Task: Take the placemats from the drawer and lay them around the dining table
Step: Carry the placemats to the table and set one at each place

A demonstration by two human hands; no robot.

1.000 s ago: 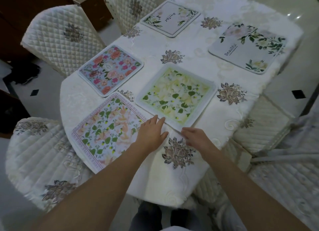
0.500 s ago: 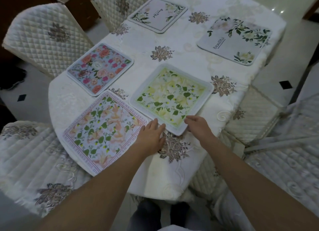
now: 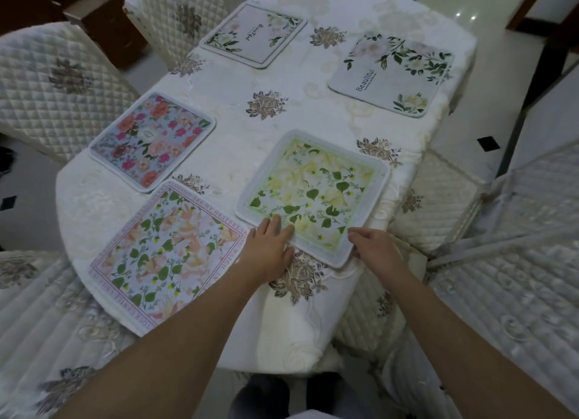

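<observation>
Placemats, five, all flat on the dining table [image 3: 238, 155], which is covered in a cream embroidered cloth.

Item 1: yellow-green placemat [image 3: 313, 196], white border, near right of the table, turned at an angle. Your left hand [image 3: 266, 249] lies on its near-left edge, fingers straight and flat, pressing down. Your right hand [image 3: 376, 246] is at its near corner with fingers curled at the border; whether they pinch the edge or only touch it, you cannot tell from this view.

Item 2: peach-and-green placemat [image 3: 169, 249], lettered pink border, near left, just beside item 1 with a narrow gap between their corners. Its near corner reaches the table's edge.

Item 3: pink-rose placemat [image 3: 153, 139], blue ground, left side, just beyond item 2.

Item 4: pale placemat with script lettering [image 3: 253, 34], far left, apart from the rest.

Item 5: pale placemat printed "Beautiful" [image 3: 394, 73], green leaf sprays, far right, near the table's edge.

Surroundings: quilted cream chairs [image 3: 53, 83] stand round the table on both sides.
</observation>
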